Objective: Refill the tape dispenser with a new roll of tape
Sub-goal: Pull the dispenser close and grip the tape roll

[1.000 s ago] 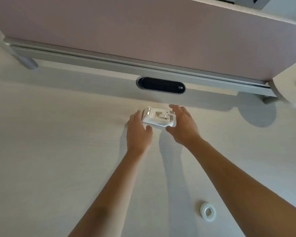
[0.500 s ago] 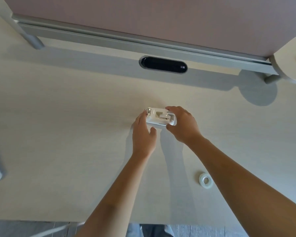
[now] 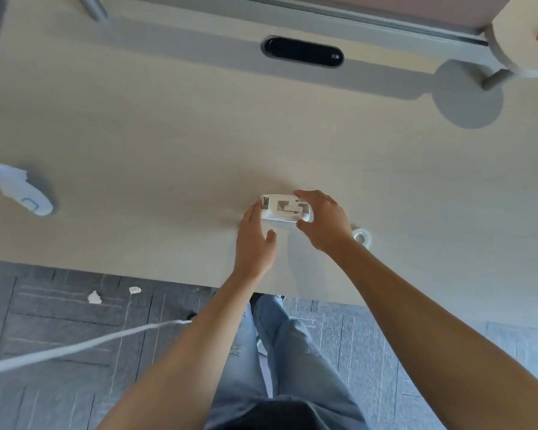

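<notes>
Pictured from above at a pale wood-grain desk (image 3: pixel 168 135): white tape dispenser (image 3: pixel 285 208), lying flat near the front edge, long axis running nine to three o'clock, cutter end toward nine. Flanked by both hands. Left hand (image 3: pixel 255 240) at the cutter end, fingers straight and loosely spread, tips touching the short side, thumb apart and clear of the body; braced against it rather than closed on it. Right hand (image 3: pixel 322 223) at the three o'clock end, fingers curved over the far long edge, thumb at the near edge, spanning the body in a half-open pinch; whether pressing firmly or merely resting, impossible to tell. Spool cradle visible on top, apparently without a roll. New tape roll (image 3: pixel 361 235) flat on the desk, just beyond the right wrist at about four o'clock from the dispenser, partly hidden by that wrist, touched by neither hand. Nearer to the right hand by far, so likely the hand to fetch it, with the left left to steady the dispenser. Refill judged at an early stage: dispenser positioned, roll not yet picked up. Elsewhere, a black oval cable port (image 3: pixel 303 52) at twelve o'clock and a white handheld controller (image 3: pixel 24 193) well off at nine.
</notes>
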`<state>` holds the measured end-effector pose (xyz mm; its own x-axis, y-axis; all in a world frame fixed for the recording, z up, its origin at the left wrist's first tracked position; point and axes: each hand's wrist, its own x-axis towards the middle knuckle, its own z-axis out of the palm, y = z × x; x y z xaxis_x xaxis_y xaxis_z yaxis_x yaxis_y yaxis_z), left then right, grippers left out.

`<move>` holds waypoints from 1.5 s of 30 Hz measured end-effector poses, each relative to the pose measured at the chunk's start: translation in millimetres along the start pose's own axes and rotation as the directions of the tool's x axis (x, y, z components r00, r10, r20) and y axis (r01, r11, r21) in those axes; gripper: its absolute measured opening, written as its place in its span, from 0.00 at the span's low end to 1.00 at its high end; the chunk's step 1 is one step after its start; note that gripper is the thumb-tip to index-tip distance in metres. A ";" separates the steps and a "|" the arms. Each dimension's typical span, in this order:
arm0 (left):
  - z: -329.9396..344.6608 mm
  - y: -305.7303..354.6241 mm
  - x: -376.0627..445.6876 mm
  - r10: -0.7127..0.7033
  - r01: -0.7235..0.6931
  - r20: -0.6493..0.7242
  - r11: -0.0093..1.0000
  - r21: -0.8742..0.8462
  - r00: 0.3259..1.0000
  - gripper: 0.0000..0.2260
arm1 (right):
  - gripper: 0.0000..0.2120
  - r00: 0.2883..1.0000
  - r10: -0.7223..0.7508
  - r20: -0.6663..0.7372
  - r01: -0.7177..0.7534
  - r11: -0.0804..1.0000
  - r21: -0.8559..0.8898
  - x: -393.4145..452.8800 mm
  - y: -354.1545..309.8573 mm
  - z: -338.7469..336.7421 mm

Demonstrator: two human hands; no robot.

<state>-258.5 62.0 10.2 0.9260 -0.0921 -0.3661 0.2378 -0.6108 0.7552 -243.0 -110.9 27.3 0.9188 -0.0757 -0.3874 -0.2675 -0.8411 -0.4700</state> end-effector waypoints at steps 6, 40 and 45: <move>6.0 -16.2 -33.5 0.019 -0.019 0.009 0.999 0.040 1.000 0.30 | 0.31 0.999 -0.051 -0.015 0.051 0.999 0.003 -36.3 9.6 15.8; 56.5 -103.4 -29.4 0.642 -0.485 -0.246 0.732 0.479 0.726 0.27 | 0.34 0.762 -0.270 -0.589 0.373 0.926 0.058 -58.9 48.3 126.8; 55.9 -102.0 -36.4 0.644 -0.478 -0.262 0.731 0.487 0.718 0.28 | 0.24 0.628 -0.328 -0.706 0.447 0.894 -0.017 -68.1 45.1 126.0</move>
<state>-332.8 83.7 -83.9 0.8954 -0.2536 0.3661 -0.4114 -0.7857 0.4619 -354.2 -76.2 -67.4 0.8693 -0.1500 0.4709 0.1768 -0.7954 -0.5797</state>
